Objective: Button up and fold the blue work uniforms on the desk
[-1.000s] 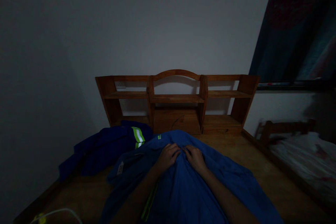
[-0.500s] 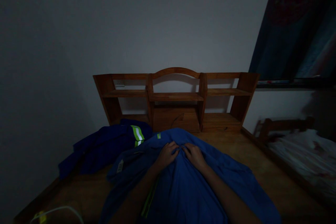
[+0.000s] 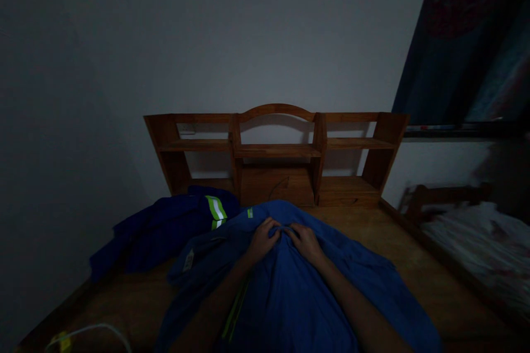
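Observation:
A blue work jacket (image 3: 306, 298) with yellow-green strips and a small white label lies spread on the wooden surface before me. Near its upper middle, my left hand (image 3: 263, 240) pinches the fabric. Close beside it, my right hand (image 3: 305, 242) also has its fingers closed on the cloth. A fold is drawn up between the two sets of fingertips, and creases run down from there. Whether a fastener sits under the fingers is too dark to tell. At left lies a darker blue garment (image 3: 165, 229) with a reflective band, touching the jacket's edge.
A wooden shelf unit (image 3: 277, 150) stands at the back against the wall. The wooden surface (image 3: 372, 231) has a raised edge on the right. Beyond it are white bedding or plastic (image 3: 480, 237) and a dark curtain (image 3: 459, 55). A pale cable (image 3: 99, 326) lies at lower left.
Both hands stay at the same spot on the jacket, with slight finger movement. The fabric between the fingertips now shows as a raised fold. The view has shifted a little.

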`<move>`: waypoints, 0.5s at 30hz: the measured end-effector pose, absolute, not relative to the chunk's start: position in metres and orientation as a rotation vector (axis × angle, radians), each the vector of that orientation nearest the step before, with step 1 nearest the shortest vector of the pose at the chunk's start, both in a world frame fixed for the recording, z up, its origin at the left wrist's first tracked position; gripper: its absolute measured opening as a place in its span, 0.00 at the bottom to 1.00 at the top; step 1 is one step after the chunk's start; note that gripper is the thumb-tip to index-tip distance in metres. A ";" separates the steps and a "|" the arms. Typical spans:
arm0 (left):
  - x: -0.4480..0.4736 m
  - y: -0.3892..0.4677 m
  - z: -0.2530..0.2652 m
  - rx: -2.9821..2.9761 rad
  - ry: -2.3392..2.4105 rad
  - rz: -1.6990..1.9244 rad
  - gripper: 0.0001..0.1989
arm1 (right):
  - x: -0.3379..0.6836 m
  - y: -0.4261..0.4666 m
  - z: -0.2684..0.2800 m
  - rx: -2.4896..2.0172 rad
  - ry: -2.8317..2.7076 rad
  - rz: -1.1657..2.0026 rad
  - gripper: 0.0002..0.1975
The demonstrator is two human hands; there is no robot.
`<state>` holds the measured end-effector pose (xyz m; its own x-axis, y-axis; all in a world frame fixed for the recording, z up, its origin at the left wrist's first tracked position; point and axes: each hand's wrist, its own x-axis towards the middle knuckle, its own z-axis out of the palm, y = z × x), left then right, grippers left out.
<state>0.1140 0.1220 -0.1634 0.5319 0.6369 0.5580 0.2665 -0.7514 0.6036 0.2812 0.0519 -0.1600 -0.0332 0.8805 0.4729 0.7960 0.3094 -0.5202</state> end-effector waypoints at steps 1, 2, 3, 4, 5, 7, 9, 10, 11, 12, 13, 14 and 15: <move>0.114 0.122 -0.163 2.315 0.779 1.140 0.08 | 0.281 0.051 -0.157 -1.501 -1.850 0.139 0.14; 0.113 0.123 -0.162 2.305 0.821 1.173 0.08 | 0.280 0.048 -0.154 -1.513 -1.869 0.120 0.12; 0.113 0.123 -0.160 2.292 0.861 1.211 0.08 | 0.280 0.045 -0.150 -1.536 -1.891 0.083 0.11; 0.112 0.123 -0.159 2.276 0.897 1.253 0.08 | 0.280 0.042 -0.145 -1.572 -1.911 0.024 0.11; 0.111 0.124 -0.157 2.255 0.929 1.299 0.09 | 0.281 0.037 -0.139 -1.617 -1.928 -0.047 0.12; 0.108 0.125 -0.155 2.190 1.000 1.409 0.09 | 0.284 0.026 -0.126 -1.724 -1.934 -0.177 0.16; 0.105 0.127 -0.153 2.093 1.082 1.524 0.09 | 0.292 0.013 -0.116 -1.822 -1.915 -0.208 0.18; 0.103 0.128 -0.153 2.040 1.123 1.572 0.09 | 0.298 0.007 -0.112 -1.864 -1.903 -0.183 0.19; 0.101 0.131 -0.153 1.986 1.165 1.611 0.09 | 0.305 0.000 -0.111 -1.902 -1.890 -0.147 0.21; 0.099 0.133 -0.153 1.936 1.208 1.639 0.09 | 0.313 -0.006 -0.112 -1.937 -1.871 -0.112 0.26; 0.096 0.135 -0.154 1.894 1.252 1.657 0.09 | 0.322 -0.013 -0.115 -1.972 -1.847 -0.085 0.30; 0.094 0.137 -0.154 1.871 1.299 1.667 0.09 | 0.332 -0.020 -0.121 -2.011 -1.814 -0.075 0.35; 0.092 0.138 -0.154 1.877 1.351 1.667 0.10 | 0.342 -0.026 -0.128 -2.051 -1.772 -0.084 0.39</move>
